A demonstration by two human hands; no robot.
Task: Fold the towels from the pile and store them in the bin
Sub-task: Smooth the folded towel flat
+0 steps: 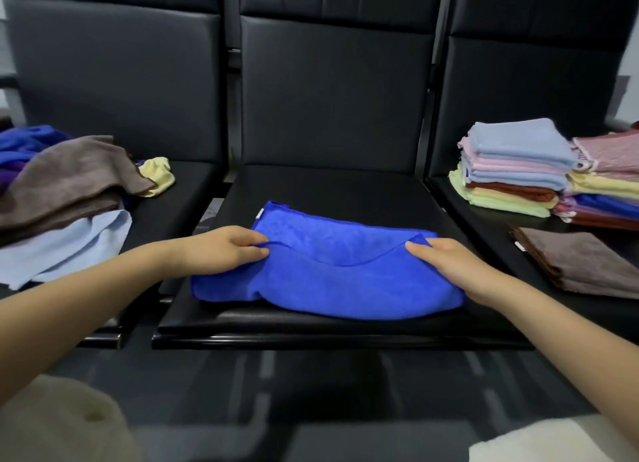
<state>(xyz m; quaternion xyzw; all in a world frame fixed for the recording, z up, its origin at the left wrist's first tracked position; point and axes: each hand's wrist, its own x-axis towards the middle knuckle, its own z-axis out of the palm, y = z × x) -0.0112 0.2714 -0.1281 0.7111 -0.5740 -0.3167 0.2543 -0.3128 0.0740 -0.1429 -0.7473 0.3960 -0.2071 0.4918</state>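
The towel [332, 271] under my hands is a plain, vivid royal blue with a small white tag at its far left corner. The bench [345, 319] beneath it is glossy black, its backrests a matte charcoal. Left of the blue towel, the loose pile [62, 198] shows taupe brown on top, pale sky blue below, a scrap of butter yellow at its near edge, and deep blue and purple behind. Right of the blue towel, the folded stack [515, 167] runs light blue, pink, light blue again, rust brown, then pale green. Nearer to me than that stack lies a folded brown towel [581, 264], plain taupe.
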